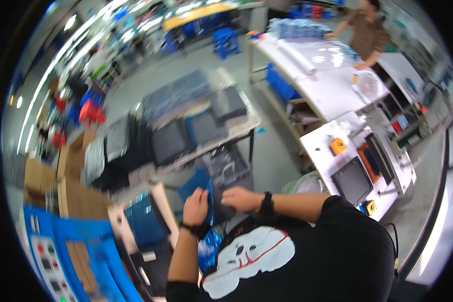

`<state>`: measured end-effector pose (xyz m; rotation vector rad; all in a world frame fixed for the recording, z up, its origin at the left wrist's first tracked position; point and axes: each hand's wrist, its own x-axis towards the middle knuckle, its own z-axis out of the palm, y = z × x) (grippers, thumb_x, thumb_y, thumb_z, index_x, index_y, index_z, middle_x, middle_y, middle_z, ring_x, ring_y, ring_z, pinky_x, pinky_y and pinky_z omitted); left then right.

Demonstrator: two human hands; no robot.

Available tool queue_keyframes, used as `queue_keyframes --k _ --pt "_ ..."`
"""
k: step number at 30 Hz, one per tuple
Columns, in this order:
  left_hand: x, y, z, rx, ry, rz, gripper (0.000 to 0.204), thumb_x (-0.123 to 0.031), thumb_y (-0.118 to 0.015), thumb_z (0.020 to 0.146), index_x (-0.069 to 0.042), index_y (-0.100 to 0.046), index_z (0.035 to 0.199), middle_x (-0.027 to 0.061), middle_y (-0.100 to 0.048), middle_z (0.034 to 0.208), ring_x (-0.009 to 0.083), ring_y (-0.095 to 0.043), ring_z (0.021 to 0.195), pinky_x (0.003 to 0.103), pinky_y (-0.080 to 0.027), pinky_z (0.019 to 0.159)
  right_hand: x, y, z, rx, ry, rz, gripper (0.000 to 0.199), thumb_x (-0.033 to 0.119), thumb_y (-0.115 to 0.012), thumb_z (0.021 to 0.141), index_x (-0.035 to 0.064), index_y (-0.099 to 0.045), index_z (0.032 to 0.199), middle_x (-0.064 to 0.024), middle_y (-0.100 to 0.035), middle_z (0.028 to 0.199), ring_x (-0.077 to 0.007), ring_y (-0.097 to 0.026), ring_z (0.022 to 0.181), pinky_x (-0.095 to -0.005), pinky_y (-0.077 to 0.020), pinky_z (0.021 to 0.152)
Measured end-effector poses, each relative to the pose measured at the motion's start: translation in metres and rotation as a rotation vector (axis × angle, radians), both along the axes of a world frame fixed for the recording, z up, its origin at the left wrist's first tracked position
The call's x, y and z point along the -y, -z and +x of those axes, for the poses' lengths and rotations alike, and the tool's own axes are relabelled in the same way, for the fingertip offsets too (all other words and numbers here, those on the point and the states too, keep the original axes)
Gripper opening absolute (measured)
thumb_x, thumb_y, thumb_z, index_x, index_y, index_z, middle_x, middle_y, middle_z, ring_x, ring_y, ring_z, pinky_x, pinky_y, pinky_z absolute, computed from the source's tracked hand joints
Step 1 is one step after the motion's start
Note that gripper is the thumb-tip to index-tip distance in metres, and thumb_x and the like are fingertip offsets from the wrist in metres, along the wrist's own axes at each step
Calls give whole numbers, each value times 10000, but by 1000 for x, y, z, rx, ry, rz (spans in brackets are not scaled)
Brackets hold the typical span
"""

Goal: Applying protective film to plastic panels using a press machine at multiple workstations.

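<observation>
My left hand (196, 207) is closed on the edge of a blue fabric piece (200, 180), which rises past the fingers and hangs down beside them. Just to the right, my right hand (240, 199) has its fingers curled in a pinch, close to the dark grey part (219, 202) between the two hands. Whether anything is in that pinch is too small to make out. Each wrist wears a black band. Below my left hand a shiny blue plastic-wrapped bundle (210, 247) lies against my shirt.
Ahead, a table (256, 120) carries stacks of dark flat pieces (172, 141). At lower left, a blue machine frame (83, 229) stands beside a pale board with a dark blue piece (145, 220). A white workbench (312, 143) is at right. A person (366, 35) stands at the far table.
</observation>
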<state>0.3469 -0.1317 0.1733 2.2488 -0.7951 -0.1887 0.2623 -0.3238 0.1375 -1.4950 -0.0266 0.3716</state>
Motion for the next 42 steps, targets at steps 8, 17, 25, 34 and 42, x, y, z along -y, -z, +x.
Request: queue_keyframes --k 8,17,25,34,42 --pt "33 46 -2 123 -140 -311 153 -155 -526 976 -14 -502 1028 173 -592 840 391 -601 784 430 -484 716 -6 5 12 75 -13 -129 291 192 -527 960 -15 -538 756 -82 -574 612 -155 -589 592 -330 -461 560" --pt "16 17 16 -304 -80 -162 304 -299 -587 968 -6 -543 900 191 -608 767 340 -587 682 394 -470 638 -7 -1 8 7 -70 -63 285 175 -507 968 -10 -542 753 -76 -583 625 -157 -597 587 -313 -468 569" --pt "11 5 21 -291 -26 -64 311 -256 -529 1002 -8 -498 817 111 -475 692 204 -460 649 342 -418 624 1 -4 5 -52 -98 76 262 170 -491 992 20 -541 783 -35 -579 679 -129 -591 612 -291 -498 602" --pt "6 -3 19 -249 -107 -191 304 -232 -517 1000 -9 -486 795 129 -463 668 241 -445 609 363 -398 596 18 -9 2 -121 -63 187 227 168 -475 996 52 -548 816 29 -538 763 -75 -526 696 -259 -451 641" --pt "5 -10 11 -252 -161 -238 312 -228 -510 1007 -9 -476 787 117 -468 669 240 -468 612 356 -395 595 35 -7 1 -90 -22 120 272 162 -497 968 100 -447 708 67 -368 693 -55 -395 630 -242 -351 586"
